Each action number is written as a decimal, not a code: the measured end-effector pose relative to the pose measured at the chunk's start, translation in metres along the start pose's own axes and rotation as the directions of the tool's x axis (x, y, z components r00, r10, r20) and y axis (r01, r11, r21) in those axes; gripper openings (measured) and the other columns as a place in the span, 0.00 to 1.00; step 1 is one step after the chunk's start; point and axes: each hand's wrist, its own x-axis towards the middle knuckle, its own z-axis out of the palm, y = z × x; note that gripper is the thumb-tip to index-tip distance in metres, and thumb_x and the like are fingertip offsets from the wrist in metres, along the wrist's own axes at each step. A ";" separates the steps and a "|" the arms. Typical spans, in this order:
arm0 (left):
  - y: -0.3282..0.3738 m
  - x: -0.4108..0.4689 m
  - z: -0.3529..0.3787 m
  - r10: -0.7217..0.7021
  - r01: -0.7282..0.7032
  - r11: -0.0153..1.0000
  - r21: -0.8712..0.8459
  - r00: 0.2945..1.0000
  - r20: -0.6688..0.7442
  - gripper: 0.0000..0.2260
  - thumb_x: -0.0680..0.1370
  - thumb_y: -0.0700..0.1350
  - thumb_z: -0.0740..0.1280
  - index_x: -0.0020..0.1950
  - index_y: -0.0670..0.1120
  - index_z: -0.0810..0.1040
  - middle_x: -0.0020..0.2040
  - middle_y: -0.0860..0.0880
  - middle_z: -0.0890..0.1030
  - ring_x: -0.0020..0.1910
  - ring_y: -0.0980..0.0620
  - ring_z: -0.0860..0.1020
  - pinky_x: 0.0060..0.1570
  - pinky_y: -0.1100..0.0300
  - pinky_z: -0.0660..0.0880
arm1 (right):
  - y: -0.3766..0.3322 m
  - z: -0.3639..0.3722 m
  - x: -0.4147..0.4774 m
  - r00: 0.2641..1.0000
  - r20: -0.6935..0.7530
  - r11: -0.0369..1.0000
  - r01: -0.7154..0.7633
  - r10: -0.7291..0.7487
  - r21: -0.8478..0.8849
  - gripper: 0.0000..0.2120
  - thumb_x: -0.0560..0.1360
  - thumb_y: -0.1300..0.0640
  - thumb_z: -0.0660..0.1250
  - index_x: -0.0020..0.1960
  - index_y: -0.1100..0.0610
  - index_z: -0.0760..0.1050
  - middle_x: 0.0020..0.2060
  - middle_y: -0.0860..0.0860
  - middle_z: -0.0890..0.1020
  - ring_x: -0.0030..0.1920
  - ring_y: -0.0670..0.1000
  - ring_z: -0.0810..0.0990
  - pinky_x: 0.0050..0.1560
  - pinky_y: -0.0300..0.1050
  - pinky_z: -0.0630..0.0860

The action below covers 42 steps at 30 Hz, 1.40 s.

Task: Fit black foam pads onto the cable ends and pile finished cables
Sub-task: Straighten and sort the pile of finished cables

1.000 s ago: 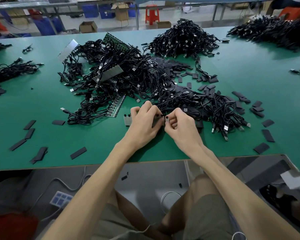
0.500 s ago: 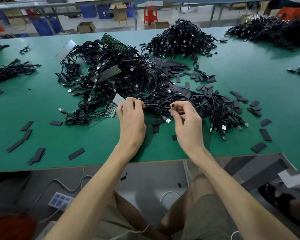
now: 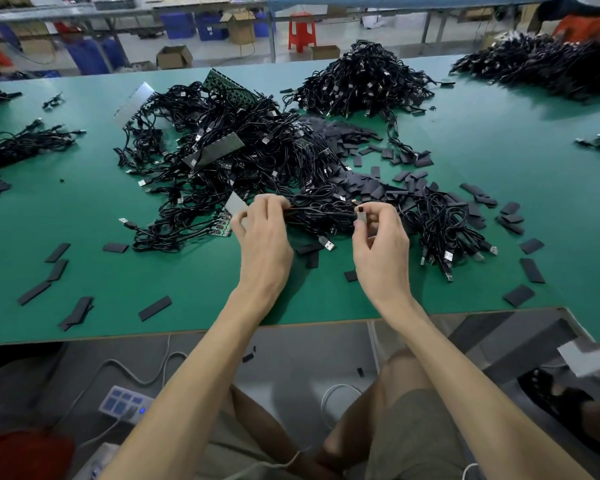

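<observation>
On the left of the table (image 3: 84,209) loose foam pads (image 3: 155,308) lie well apart from the work, so any pad dropped among them is easily lost. The left hand (image 3: 264,237) has its grip curled round a cable (image 3: 321,212), with a pale grey strip (image 3: 235,204) sticking out beside its thumb. That hand sits right against the near edge of the tangled heap (image 3: 239,150), and I judge the main risk to be there: a pull to the right could drag neighbouring strands along, snag the held cable, or tug it out of the fingers. A loose plug (image 3: 327,243) lies just below the stretched run and could get caught up too. The right hand (image 3: 381,251) pinches a small grey-and-black cable end (image 3: 360,216) between thumb and fingertips. Whether a pad is already seated on it is too small to tell. If the pinch shifts, the pad could go on crooked or slip off before the cable reaches a finished pile. More pads are scattered on the right, near a further bundle of cables (image 3: 444,230), which could be confused with finished ones. The held cable is raised just over the table between the two hands, its long axis running left to right, roughly along the near table edge. The pinched end stands close to upright, its tip pointing up and away towards the far side.
</observation>
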 end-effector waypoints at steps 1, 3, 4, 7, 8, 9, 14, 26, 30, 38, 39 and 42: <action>0.001 0.000 0.002 0.058 -0.058 0.998 -0.004 0.998 0.016 0.26 0.69 0.24 0.61 0.62 0.44 0.74 0.60 0.46 0.75 0.58 0.51 0.68 0.62 0.56 0.55 | 0.000 0.000 0.000 1.000 0.011 1.000 0.007 -0.007 -0.005 0.06 0.83 0.63 0.63 0.59 0.58 0.74 0.51 0.50 0.76 0.46 0.45 0.76 0.47 0.34 0.73; 0.001 -0.001 0.006 0.165 -0.164 0.986 -0.024 0.985 0.056 0.17 0.78 0.33 0.66 0.65 0.47 0.75 0.60 0.48 0.77 0.58 0.52 0.69 0.63 0.54 0.57 | 0.000 0.000 0.000 1.000 0.024 1.000 0.016 -0.016 -0.008 0.06 0.82 0.63 0.63 0.59 0.58 0.74 0.50 0.49 0.77 0.46 0.45 0.77 0.47 0.34 0.73; 0.000 -0.001 0.007 0.183 -0.181 0.983 -0.037 0.981 0.072 0.15 0.81 0.36 0.66 0.66 0.47 0.76 0.60 0.48 0.77 0.57 0.52 0.70 0.62 0.53 0.59 | 0.000 0.000 0.000 0.999 0.032 1.000 0.011 -0.011 -0.008 0.06 0.82 0.62 0.64 0.58 0.57 0.74 0.49 0.49 0.78 0.45 0.45 0.77 0.46 0.33 0.73; -0.003 0.000 0.007 0.140 -0.133 0.987 -0.092 0.987 0.073 0.12 0.81 0.36 0.65 0.62 0.46 0.81 0.56 0.48 0.79 0.53 0.52 0.69 0.58 0.51 0.63 | 0.002 0.000 -0.001 0.997 0.083 1.000 -0.009 0.009 -0.004 0.06 0.81 0.62 0.66 0.57 0.55 0.75 0.48 0.48 0.77 0.44 0.43 0.76 0.46 0.32 0.71; -0.004 0.000 0.005 0.129 -0.122 0.986 -0.111 0.990 0.061 0.11 0.81 0.36 0.66 0.60 0.46 0.82 0.54 0.48 0.79 0.52 0.52 0.68 0.56 0.51 0.64 | 0.002 0.000 -0.001 0.993 0.116 1.000 -0.008 0.008 -0.006 0.07 0.80 0.62 0.67 0.57 0.54 0.75 0.48 0.48 0.77 0.46 0.42 0.76 0.47 0.32 0.71; -0.004 0.000 0.004 0.119 -0.112 0.986 -0.125 0.992 0.052 0.10 0.81 0.37 0.66 0.59 0.46 0.83 0.53 0.48 0.79 0.51 0.52 0.68 0.55 0.53 0.64 | 0.003 0.000 -0.001 0.988 0.152 1.000 -0.001 0.003 -0.013 0.08 0.79 0.61 0.69 0.57 0.53 0.76 0.49 0.47 0.77 0.47 0.42 0.76 0.49 0.32 0.71; -0.001 0.001 -0.003 0.037 -0.017 0.979 -0.205 0.995 0.092 0.08 0.83 0.44 0.66 0.57 0.46 0.84 0.50 0.49 0.79 0.49 0.40 0.76 0.55 0.56 0.67 | 0.003 0.001 -0.001 0.964 0.264 0.995 0.065 -0.043 -0.076 0.09 0.76 0.58 0.75 0.55 0.53 0.81 0.50 0.48 0.74 0.52 0.49 0.76 0.59 0.42 0.73; 0.002 0.000 -0.008 0.098 -0.085 0.969 -0.233 0.994 0.044 0.07 0.82 0.44 0.68 0.55 0.45 0.85 0.46 0.48 0.79 0.47 0.42 0.77 0.57 0.52 0.70 | -0.003 0.004 -0.007 0.947 0.243 0.966 0.239 -0.210 -0.100 0.07 0.83 0.54 0.65 0.54 0.57 0.77 0.48 0.49 0.75 0.47 0.49 0.75 0.49 0.45 0.74; 0.003 0.000 -0.009 0.128 -0.119 0.960 -0.253 0.992 0.020 0.06 0.81 0.41 0.69 0.52 0.43 0.85 0.43 0.47 0.78 0.44 0.44 0.77 0.55 0.48 0.71 | 0.000 0.005 -0.008 0.929 0.272 0.950 0.290 -0.252 -0.112 0.05 0.82 0.60 0.67 0.52 0.61 0.80 0.46 0.51 0.80 0.45 0.52 0.78 0.48 0.53 0.77; 0.006 -0.005 -0.011 0.188 -0.199 0.960 -0.197 0.979 -0.074 0.05 0.81 0.39 0.69 0.51 0.42 0.84 0.43 0.46 0.78 0.39 0.46 0.74 0.48 0.52 0.72 | 0.001 0.008 -0.013 0.900 0.390 0.947 0.275 -0.194 -0.165 0.09 0.81 0.59 0.67 0.57 0.55 0.67 0.39 0.47 0.76 0.38 0.52 0.77 0.41 0.53 0.77; 0.006 -0.006 -0.011 0.196 -0.209 0.959 -0.194 0.977 -0.087 0.05 0.81 0.39 0.69 0.51 0.41 0.84 0.43 0.46 0.78 0.38 0.46 0.74 0.47 0.53 0.72 | 0.000 0.008 -0.012 0.912 0.371 0.954 0.250 -0.174 -0.167 0.11 0.81 0.59 0.67 0.56 0.54 0.65 0.39 0.46 0.76 0.37 0.51 0.78 0.40 0.52 0.77; 0.006 -0.005 -0.011 0.204 -0.220 0.953 -0.209 0.974 -0.098 0.05 0.81 0.40 0.68 0.52 0.41 0.84 0.42 0.45 0.77 0.38 0.46 0.73 0.46 0.54 0.71 | 0.001 0.008 -0.010 0.945 0.312 0.966 0.170 -0.104 -0.193 0.15 0.81 0.56 0.69 0.57 0.51 0.62 0.38 0.45 0.79 0.36 0.50 0.79 0.38 0.49 0.76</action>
